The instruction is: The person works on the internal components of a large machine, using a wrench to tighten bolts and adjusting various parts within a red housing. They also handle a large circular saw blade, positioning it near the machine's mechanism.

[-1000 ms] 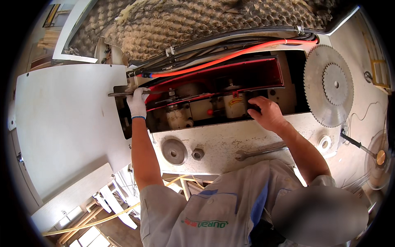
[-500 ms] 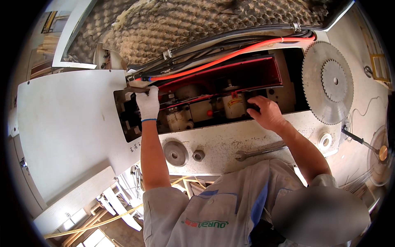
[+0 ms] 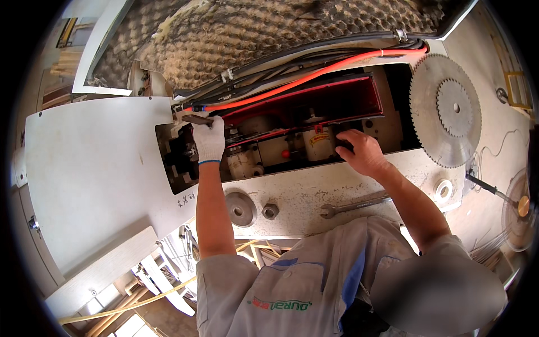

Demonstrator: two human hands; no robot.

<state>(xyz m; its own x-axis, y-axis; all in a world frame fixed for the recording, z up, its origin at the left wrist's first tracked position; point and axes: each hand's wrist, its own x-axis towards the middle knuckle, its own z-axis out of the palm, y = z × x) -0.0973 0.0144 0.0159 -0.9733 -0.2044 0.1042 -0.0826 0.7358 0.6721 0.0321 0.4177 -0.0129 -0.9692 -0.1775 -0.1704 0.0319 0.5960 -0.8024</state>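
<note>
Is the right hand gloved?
No, the right hand shows bare skin; the white glove is on the left hand.

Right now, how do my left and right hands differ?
The left hand is gloved in white; the right hand is bare. The left hand grips a dark tool toward the machine opening's left end; the right hand lies over its near edge. Both are curled.

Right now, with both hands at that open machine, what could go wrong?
The gloved left hand holds a dark tool close to metal parts, so a slip could bang the fingers. The right hand is bare, and a saw blade with exposed teeth is to its right; brushing against it might cut. A nut and a wrench lie on the ledge beside the opening; a bump could perhaps knock one in.
</note>
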